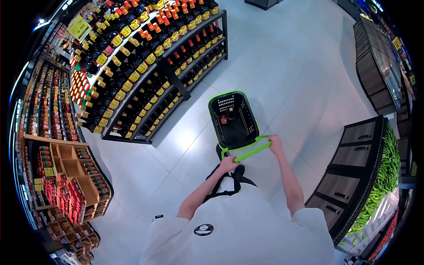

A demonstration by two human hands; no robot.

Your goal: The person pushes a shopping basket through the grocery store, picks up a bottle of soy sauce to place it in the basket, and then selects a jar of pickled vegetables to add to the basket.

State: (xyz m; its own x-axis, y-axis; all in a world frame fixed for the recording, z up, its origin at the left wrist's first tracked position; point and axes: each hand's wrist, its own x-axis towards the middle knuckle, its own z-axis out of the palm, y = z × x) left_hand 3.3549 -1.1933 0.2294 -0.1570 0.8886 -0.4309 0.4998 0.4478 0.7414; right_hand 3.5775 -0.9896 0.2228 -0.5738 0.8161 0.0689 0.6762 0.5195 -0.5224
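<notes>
A black shopping basket point(217, 130) with a bright green rim stands out in front of my body. Its green handle point(252, 152) is tilted back toward me. My left hand point(229, 164) is closed around the handle's left end, and my right hand point(275, 145) grips its right end. Inside the basket lie a dark bottle point(231, 113) and a small reddish item point(224, 119) too small to make out. Both forearms are stretched forward from white sleeves.
A long shelf point(170, 75) of dark bottles with yellow labels curves along the front left. On the left stands a wooden shelf point(90, 185) with red packages. Green peppers point(384, 170) lie on a stand at right, below a display case point(375, 66). Pale floor tiles point(282, 79) stretch ahead.
</notes>
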